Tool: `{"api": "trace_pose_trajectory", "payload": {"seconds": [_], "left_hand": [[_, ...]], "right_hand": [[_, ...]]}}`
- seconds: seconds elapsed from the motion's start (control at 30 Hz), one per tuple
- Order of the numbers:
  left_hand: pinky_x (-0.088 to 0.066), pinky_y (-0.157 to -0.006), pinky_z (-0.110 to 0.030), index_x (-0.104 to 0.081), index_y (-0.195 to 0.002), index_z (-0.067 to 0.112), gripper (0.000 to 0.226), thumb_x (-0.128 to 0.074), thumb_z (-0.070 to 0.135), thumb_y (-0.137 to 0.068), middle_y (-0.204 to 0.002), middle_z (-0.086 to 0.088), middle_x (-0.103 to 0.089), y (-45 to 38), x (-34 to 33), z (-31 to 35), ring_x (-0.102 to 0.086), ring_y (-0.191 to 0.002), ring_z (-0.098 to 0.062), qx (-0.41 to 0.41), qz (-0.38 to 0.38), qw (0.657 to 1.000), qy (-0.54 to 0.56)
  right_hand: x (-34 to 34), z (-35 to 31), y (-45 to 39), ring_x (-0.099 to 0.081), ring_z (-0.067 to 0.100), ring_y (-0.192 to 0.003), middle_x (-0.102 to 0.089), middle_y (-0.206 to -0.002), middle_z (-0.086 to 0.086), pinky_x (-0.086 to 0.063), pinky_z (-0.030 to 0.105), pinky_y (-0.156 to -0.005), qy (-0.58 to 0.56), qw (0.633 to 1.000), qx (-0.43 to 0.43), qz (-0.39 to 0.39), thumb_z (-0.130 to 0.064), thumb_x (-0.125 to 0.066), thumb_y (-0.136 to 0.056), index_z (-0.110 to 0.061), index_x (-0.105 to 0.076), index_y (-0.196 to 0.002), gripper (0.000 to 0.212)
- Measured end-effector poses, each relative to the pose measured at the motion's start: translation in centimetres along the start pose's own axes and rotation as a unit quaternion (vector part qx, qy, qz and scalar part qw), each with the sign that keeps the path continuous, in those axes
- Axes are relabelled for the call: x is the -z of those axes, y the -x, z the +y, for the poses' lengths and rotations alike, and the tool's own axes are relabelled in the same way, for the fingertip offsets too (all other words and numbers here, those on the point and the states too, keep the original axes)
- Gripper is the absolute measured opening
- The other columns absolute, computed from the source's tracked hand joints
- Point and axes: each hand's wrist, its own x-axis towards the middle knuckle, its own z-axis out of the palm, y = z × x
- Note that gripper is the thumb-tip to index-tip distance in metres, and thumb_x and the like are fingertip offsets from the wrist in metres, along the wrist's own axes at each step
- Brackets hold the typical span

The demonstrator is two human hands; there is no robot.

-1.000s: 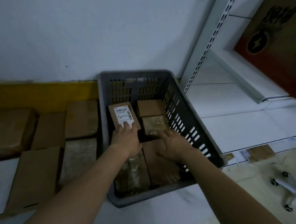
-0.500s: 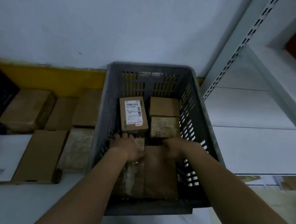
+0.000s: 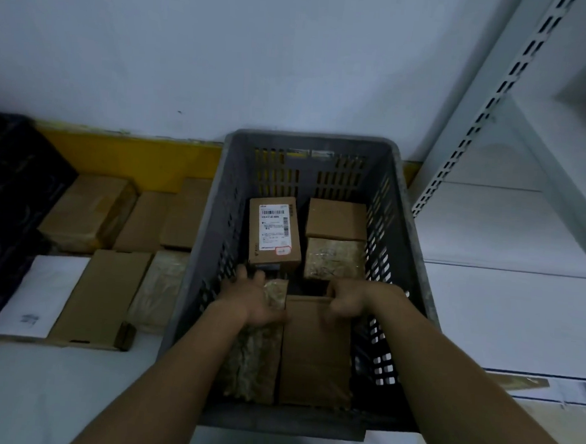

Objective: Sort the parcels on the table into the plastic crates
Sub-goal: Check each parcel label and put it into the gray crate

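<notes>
Inside the slotted grey plastic crate (image 3: 402, 208), a crinkly film-wrapped parcel (image 3: 259, 357) is pressed by the left hand (image 3: 251, 296), fingers spread; the smooth flat cardboard parcel (image 3: 314, 353) is gripped at its far edge by the right hand (image 3: 348, 299), fingers curled.

Grey slotted plastic crate (image 3: 402, 208) on white bench (image 3: 34, 394) holds five parcels: labelled brown carton (image 3: 274, 234), plain cardboard box (image 3: 336, 219), bubble-wrapped packet (image 3: 334, 258), long bubble-wrapped parcel (image 3: 255, 360), flat brown cardboard parcel (image 3: 314, 353). More brown parcels (image 3: 102, 296) lie left, beside crate.
</notes>
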Motion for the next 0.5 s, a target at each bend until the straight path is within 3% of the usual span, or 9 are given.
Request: {"api": "trace_pose_trajectory", "payload": {"seconds": [0.13,0.3,0.4,0.5], "left_hand": [[-0.027,-0.126,-0.051,-0.009,-0.168,0.031,0.127,-0.07,0.088,-0.072,-0.176,-0.01,0.005,0.2,0.0,0.0,-0.012,-0.158,-0.051,-0.005,0.008,0.999,0.036],[-0.03,-0.125,-0.053,-0.012,-0.166,0.035,0.118,-0.076,0.072,-0.074,-0.176,-0.002,0.004,1.3,0.1,0.2,-0.011,-0.157,-0.049,-0.034,0.071,0.991,0.106],[-0.03,-0.126,-0.055,-0.015,-0.164,0.038,0.113,-0.075,0.071,-0.074,-0.176,0.001,0.002,1.8,0.3,0.0,-0.011,-0.158,-0.047,-0.031,0.105,0.983,0.145],[-0.03,-0.125,-0.055,-0.021,-0.161,0.039,0.108,-0.073,0.072,-0.073,-0.176,0.003,0.001,2.1,0.5,-0.4,-0.015,-0.157,-0.045,-0.043,0.123,0.977,0.169]], "right_hand": [[0.2,0.7,0.3,-0.065,0.024,-0.116,-0.058,-0.139,0.002,-0.063,0.045,-0.096,-0.02,1.0,-0.017,0.009,-0.056,-0.087,-0.068,-0.024,-0.055,-0.144,0.089],[0.6,0.8,0.6,-0.066,0.019,-0.113,-0.067,-0.127,-0.005,-0.058,0.043,-0.102,-0.078,0.997,-0.016,0.022,-0.073,-0.089,-0.059,-0.029,-0.072,-0.121,0.078],[0.1,0.9,0.5,-0.071,0.027,-0.115,-0.074,-0.124,0.002,-0.059,0.049,-0.105,-0.171,0.985,-0.025,-0.025,-0.062,-0.094,-0.057,-0.026,-0.077,-0.116,0.071],[0.7,0.4,1.5,-0.069,0.028,-0.115,-0.07,-0.127,0.004,-0.063,0.048,-0.097,-0.162,0.987,-0.018,-0.018,-0.051,-0.093,-0.057,-0.028,-0.072,-0.12,0.07]]}}
